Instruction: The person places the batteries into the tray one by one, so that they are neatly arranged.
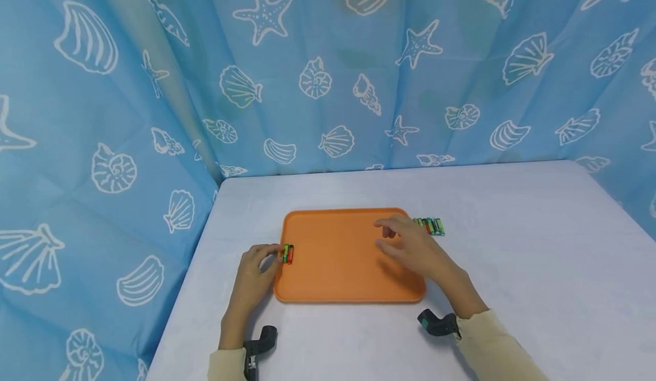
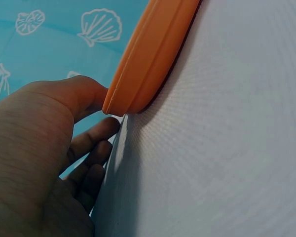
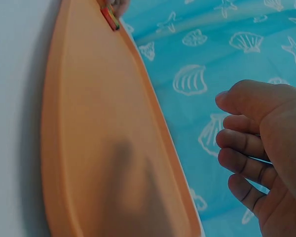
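An orange tray [image 1: 348, 255] lies on the white tabletop. Two small batteries, a green battery [image 1: 286, 253] and a red battery [image 1: 290, 254], lie side by side inside its left rim. My left hand [image 1: 254, 271] reaches over that rim and pinches the green battery with thumb and index finger. In the left wrist view the tray rim hides the tips of this hold. Above the tray's right part hovers my right hand [image 1: 410, 247], fingers loosely bent and nothing in them. Just beyond the right rim, a row of several batteries [image 1: 433, 226] is partly covered by this hand.
The white tabletop [image 1: 538, 255] extends widely to the right of the tray. Blue curtains with white shell prints [image 1: 318, 113] hang behind the table and along its left side. Each wrist carries a black camera mount [image 1: 438, 323].
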`<state>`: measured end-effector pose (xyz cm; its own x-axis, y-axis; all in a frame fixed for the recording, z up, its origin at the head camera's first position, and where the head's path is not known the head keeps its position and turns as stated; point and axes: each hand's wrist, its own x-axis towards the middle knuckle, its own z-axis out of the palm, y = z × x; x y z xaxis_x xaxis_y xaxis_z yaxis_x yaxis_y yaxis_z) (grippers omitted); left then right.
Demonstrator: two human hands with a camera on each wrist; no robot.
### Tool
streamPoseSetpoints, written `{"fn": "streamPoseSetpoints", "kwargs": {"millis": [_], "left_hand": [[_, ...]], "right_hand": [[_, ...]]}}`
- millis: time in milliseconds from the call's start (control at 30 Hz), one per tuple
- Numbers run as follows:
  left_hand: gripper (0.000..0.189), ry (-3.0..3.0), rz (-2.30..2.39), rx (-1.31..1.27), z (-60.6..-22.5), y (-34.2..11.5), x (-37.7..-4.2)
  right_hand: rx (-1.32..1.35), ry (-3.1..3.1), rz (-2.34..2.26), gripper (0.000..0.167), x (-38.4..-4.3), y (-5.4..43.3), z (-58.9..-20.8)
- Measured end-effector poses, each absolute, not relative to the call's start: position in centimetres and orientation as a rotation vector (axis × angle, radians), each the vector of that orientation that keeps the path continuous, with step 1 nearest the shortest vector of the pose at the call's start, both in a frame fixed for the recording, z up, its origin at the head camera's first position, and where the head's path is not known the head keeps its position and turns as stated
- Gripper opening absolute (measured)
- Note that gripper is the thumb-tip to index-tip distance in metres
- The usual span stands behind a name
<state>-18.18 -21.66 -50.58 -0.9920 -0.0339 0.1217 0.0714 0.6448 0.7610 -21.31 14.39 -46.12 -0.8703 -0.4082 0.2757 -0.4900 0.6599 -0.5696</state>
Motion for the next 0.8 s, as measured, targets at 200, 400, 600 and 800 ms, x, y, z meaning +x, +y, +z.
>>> {"fn": "streamPoseSetpoints", "kwargs": {"millis": [200, 400, 600, 800], "left_hand": [[0.025, -2.728, -1.286, -0.045, -50.6, -21.8, -18.3], [0.026, -2.730, -1.286, -0.036, -50.5, -21.8, -18.3], [0.025, -2.740, -1.283, -0.013, -50.5, -21.7, -18.2], [0.025, -2.750, -1.276, 0.004, -50.6, -21.6, -18.3]], "right_hand": [[0.705, -2.748, 1.006, 0.039, -21.5, 16.4, -46.4], [0.725, -2.714, 1.022, 0.037, -21.9, 17.7, -46.4], [0.643, -2.733, 1.049, 0.042, -22.3, 19.0, -46.4], [0.570, -2.770, 1.030, 0.043, -22.8, 20.3, -46.8]]}}
